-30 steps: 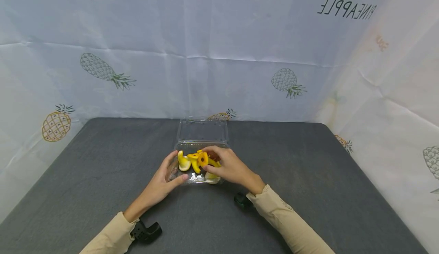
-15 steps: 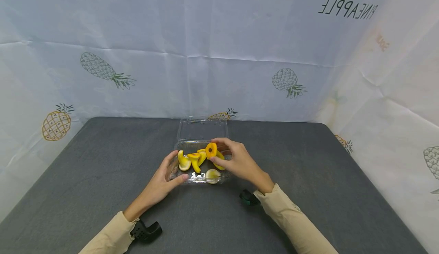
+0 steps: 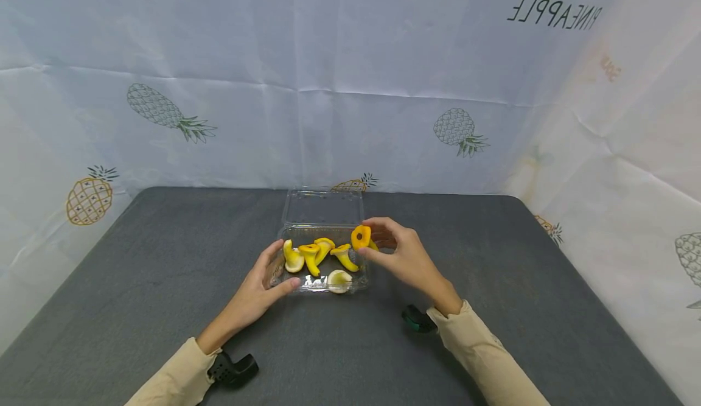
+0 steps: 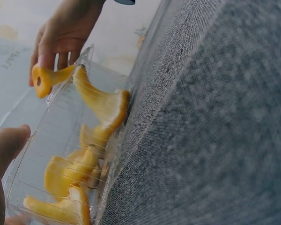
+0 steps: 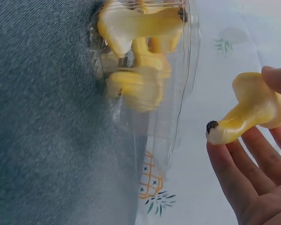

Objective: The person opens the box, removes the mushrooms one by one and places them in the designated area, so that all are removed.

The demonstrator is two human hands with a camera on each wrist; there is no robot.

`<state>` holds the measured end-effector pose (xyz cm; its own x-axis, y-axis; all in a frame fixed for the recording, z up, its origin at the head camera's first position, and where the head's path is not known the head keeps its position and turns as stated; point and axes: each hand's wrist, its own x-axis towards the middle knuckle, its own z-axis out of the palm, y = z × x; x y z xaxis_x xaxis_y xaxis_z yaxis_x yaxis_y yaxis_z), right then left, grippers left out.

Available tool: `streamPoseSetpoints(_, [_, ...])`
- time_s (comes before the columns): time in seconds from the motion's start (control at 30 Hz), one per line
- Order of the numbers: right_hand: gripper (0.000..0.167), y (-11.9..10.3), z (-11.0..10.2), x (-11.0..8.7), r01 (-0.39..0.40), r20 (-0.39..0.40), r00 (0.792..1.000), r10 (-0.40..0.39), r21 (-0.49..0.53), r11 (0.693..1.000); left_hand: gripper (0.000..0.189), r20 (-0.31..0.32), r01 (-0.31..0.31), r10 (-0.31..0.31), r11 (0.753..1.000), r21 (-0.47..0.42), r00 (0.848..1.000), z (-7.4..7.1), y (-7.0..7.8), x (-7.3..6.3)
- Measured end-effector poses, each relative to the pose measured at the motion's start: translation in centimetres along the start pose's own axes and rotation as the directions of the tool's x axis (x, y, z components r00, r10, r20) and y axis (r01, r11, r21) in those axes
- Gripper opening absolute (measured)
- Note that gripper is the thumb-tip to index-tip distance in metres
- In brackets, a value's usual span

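From the head view, we read mirrored PINEAPPLE lettering on the backdrop cloth. On the grey desk, the left hand, thumb and fingers wide, grips the end of an open clear-plastic clamshell; the right hand pinches a glossy yellow trumpet-shaped mushroom near its right edge. From the left wrist, we see more mushrooms inside; from the right, a black-tipped stem.
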<state>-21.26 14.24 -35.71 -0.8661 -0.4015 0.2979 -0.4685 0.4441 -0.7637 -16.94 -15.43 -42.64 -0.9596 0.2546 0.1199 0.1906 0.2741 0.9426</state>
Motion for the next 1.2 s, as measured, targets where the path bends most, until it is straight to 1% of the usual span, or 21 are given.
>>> streamPoseSetpoints(0.2, [0.047,0.9,-0.7,-0.7,-0.063,-0.027,0.998,0.064,0.043,0.997,0.087,-0.006,-0.010,0.010,1.000,0.014,1.000,0.0,0.0,0.0])
streamPoseSetpoints(0.4, [0.045,1.8,-1.3,-1.0,-0.073,-0.048,0.996,0.073,0.019,0.997,0.087,-0.004,-0.008,0.008,1.000,0.007,1.000,0.0,0.2,-0.1])
streamPoseSetpoints(0.5, [0.045,2.4,-1.7,-1.0,-0.061,-0.065,0.996,0.061,-0.003,0.998,0.086,-0.003,-0.008,0.008,1.000,0.009,1.000,0.1,0.3,-0.1])
streamPoseSetpoints(0.6, [0.046,2.9,-2.1,-1.0,-0.057,-0.087,0.995,0.057,-0.004,0.998,0.087,-0.007,-0.003,0.003,1.000,0.006,1.000,0.1,0.2,-0.1])
streamPoseSetpoints(0.7, [0.046,3.5,-2.4,-0.9,-0.075,-0.102,0.992,0.076,0.009,0.997,0.087,-0.009,0.008,-0.008,1.000,0.009,1.000,0.1,0.2,-0.1])
streamPoseSetpoints(0.83, [0.048,4.4,-2.8,-0.9,-0.108,-0.103,0.989,0.110,0.023,0.994,0.088,-0.009,0.011,-0.010,1.000,0.017,1.000,0.0,0.1,-0.1])
streamPoseSetpoints(1.2, [0.051,5.9,-4.1,-1.0,-0.150,-0.110,0.983,0.146,-0.028,0.988,0.088,-0.013,0.012,-0.012,1.000,0.016,1.000,0.0,0.0,-0.1])
